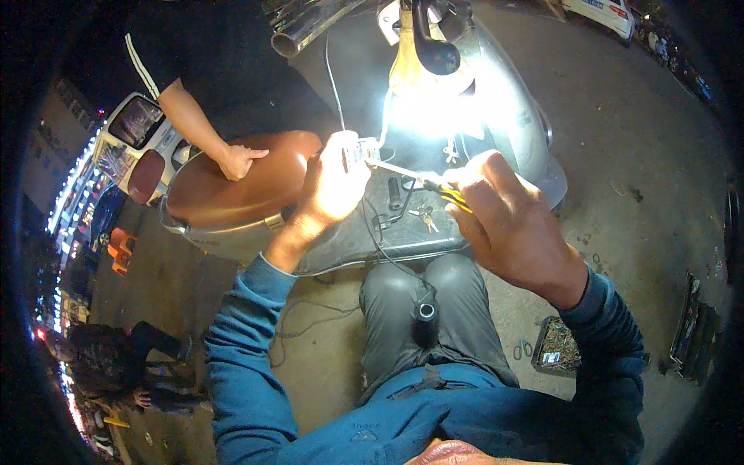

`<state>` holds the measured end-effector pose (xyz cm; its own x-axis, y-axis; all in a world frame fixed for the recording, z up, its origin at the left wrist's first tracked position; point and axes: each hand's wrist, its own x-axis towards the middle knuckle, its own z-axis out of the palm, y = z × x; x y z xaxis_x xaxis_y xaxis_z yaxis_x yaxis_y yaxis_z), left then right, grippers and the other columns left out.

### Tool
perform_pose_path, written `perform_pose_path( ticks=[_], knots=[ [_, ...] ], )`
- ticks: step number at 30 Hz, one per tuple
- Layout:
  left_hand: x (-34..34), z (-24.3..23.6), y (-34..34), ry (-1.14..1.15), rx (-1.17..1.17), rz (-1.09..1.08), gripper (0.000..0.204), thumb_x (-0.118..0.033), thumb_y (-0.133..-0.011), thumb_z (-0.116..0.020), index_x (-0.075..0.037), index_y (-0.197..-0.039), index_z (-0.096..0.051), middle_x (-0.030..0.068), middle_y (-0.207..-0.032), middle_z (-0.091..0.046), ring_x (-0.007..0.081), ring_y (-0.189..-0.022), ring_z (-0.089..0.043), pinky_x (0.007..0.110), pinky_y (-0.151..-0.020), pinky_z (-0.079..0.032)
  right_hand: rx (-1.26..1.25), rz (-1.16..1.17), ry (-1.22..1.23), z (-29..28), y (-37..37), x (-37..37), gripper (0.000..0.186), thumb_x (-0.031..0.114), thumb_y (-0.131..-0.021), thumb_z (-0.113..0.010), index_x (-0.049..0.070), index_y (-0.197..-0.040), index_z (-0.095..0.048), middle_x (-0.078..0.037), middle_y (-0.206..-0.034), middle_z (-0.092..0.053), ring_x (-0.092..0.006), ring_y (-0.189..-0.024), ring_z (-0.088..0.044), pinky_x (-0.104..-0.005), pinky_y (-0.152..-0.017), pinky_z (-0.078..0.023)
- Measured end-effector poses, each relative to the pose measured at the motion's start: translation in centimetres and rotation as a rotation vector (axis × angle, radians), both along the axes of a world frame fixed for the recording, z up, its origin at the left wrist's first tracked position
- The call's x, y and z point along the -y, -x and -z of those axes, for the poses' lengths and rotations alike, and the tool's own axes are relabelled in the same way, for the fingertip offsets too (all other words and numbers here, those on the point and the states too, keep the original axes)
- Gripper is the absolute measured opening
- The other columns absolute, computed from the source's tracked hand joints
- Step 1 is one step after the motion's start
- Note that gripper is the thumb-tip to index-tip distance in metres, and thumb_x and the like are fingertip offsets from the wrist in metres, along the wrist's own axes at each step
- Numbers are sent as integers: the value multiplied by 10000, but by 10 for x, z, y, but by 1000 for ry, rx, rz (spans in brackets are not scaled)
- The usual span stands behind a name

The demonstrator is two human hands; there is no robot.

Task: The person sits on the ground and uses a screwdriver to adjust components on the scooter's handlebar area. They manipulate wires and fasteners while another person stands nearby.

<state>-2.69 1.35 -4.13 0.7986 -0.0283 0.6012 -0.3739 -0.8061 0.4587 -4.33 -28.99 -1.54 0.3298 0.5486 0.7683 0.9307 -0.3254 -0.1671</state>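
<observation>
Gripping a yellow-and-black screwdriver-like tool toward one o'clock, the right hand aimed it at a small pale connector, pinched at twelve o'clock by the left hand, apparently for steadiness beneath the bright light.

Dk blue l/s top, wrinkled sleeves, sm. chest logo, dk grey trousers, slight sheen

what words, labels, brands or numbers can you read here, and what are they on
None reads clearly.
Blue shirt: chest mark, too small and blurred.
Scooter: lettering on the side under the brown seat, too small.
White car: number plate, too small.
Connector in the left hand and screwdriver in the right hand: no text can be made out.
</observation>
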Motion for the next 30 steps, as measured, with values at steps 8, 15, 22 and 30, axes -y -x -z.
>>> perform_pose_path(
  ticks=[8,15,22,30],
  knots=[
    [7,6,-7,98,29,28,180,-69,-996,-616,8,-1159,-612,79,-942,-711,125,-799,-652,284,-687,-536,80,-92,2,-1,-4,3,288,-43,-863,-669,-18,-1099,-506,-219,-1118,-487,-363,-836,-620,-435,-707,-549],
    [3,-4,-17,199,37,131,149,-131,-970,-695,17,-983,-706,102,-820,-727,145,-714,-674,303,-642,-539,50,-54,-17,-3,1,7,257,-40,-856,-618,16,-1091,-532,-211,-1138,-516,-403,-885,-617,-459,-757,-525],
    [0,-20,-17,-44,-38,252,235,-153,-998,-668,19,-1154,-699,14,-820,-674,58,-652,-583,211,-587,-475,22,-14,43,-15,8,16,250,-59,-868,-645,15,-1086,-547,-184,-1128,-520,-380,-864,-615,-434,-736,-519],
    [22,-29,-11,59,-81,267,213,-139,-1003,-646,42,-948,-744,48,-673,-668,81,-527,-577,243,-478,-446,-39,-6,113,-18,8,31,239,-46,-867,-654,14,-1078,-559,-178,-1103,-528,-364,-850,-614,-426,-729,-517]
  ],
)
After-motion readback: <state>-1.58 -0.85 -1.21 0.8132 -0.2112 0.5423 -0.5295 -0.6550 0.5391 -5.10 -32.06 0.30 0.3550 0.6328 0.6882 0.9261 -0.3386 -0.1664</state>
